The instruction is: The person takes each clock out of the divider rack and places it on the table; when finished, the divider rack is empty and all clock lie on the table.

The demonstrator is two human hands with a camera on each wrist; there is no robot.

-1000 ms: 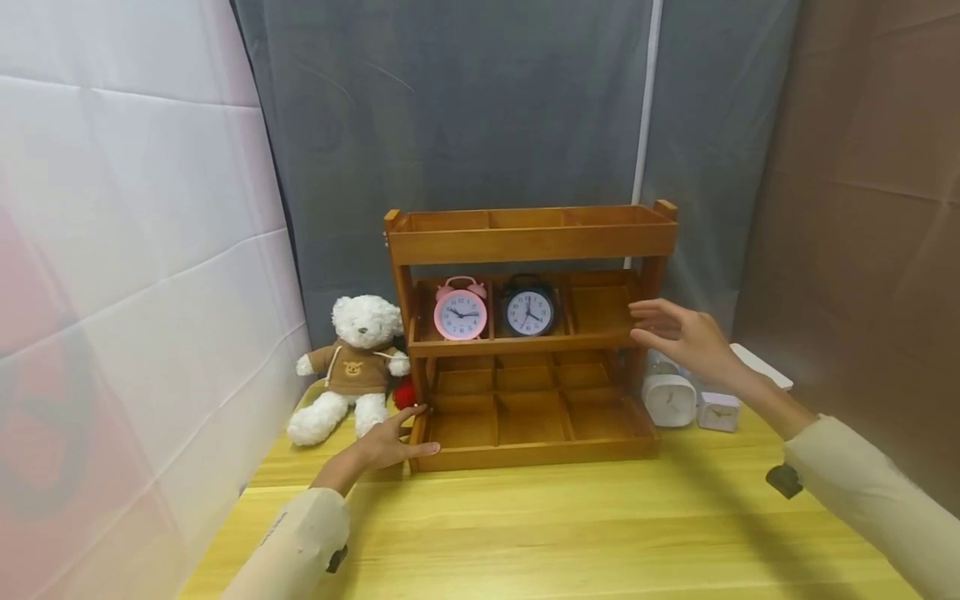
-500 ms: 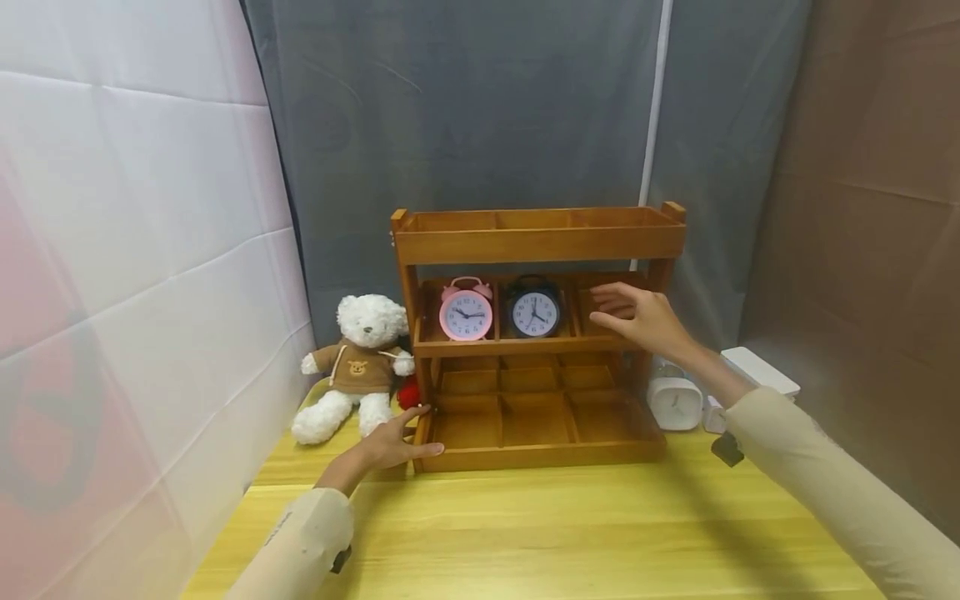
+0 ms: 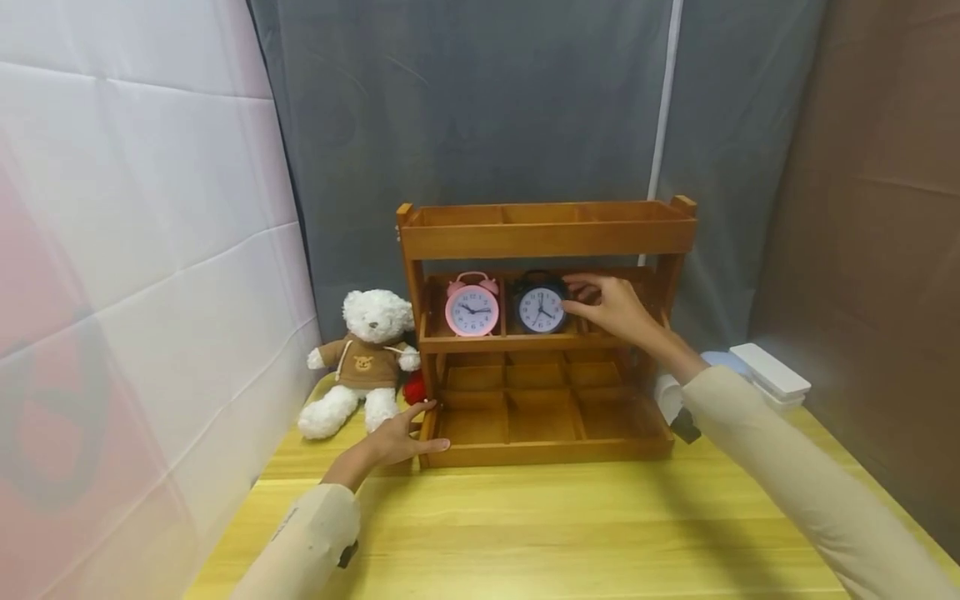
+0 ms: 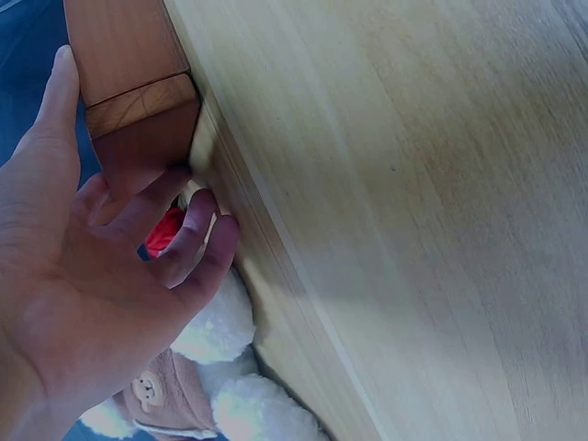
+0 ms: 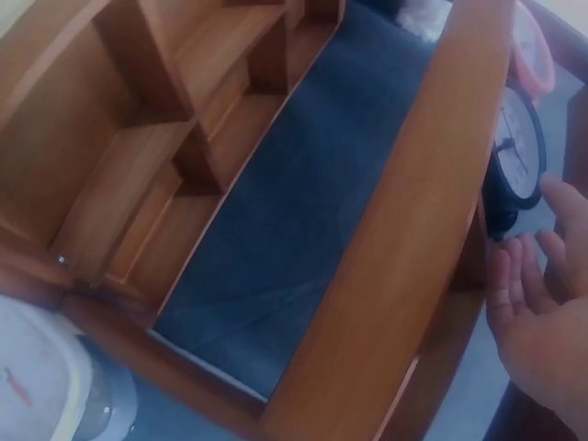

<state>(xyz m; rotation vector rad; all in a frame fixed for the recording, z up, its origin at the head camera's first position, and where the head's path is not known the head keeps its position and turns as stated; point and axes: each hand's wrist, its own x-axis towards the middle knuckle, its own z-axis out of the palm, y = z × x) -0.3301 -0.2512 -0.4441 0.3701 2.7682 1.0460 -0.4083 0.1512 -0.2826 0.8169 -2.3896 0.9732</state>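
Observation:
A black alarm clock [image 3: 542, 308] stands upright in the middle compartment of the wooden shelf's [image 3: 546, 452] second tier. My right hand [image 3: 618, 312] reaches its right edge, fingers and thumb apart. In the right wrist view my thumb tip lies at the rim of the black clock [image 5: 520, 147], with my fingertips just below it. To its left stands a pink twin-bell alarm clock [image 3: 472, 310]. My left hand [image 3: 390, 440] grips the shelf's lower left corner, thumb across the front board. In the left wrist view, my fingers bend beside the shelf's corner [image 4: 142, 106].
Left of the shelf sits a white teddy bear [image 3: 367, 362] in a brown hoodie, with a red object [image 3: 414, 387] beside it. On the right, a white clock [image 3: 666, 396] is partly behind my sleeve. White boxes [image 3: 772, 372] lie farther right on the yellow wooden table [image 3: 555, 525].
My right hand has moved left along the second tier, from its right end to the black alarm clock's edge. My left hand stays at the shelf corner. The view has shifted slightly.

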